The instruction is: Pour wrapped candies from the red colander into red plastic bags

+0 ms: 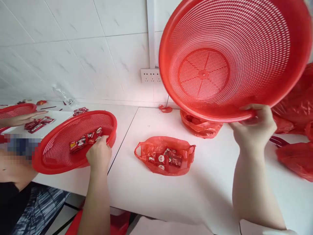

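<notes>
Here, a person's right hand point(256, 127), its grip closed on the lower rim, holds a round red basket of perforated plastic point(204, 73) aloft over a white desk point(151, 192), the wide mouth tilted toward the camera. The left hand point(99, 153), its grip curled tight over the right side of the rim, holds a second red perforated plastic basket point(75, 125) with small red printed packets point(85, 140) inside, while between the two hands an open red plastic bag point(165, 140) of similar packets sits on the desk.
</notes>
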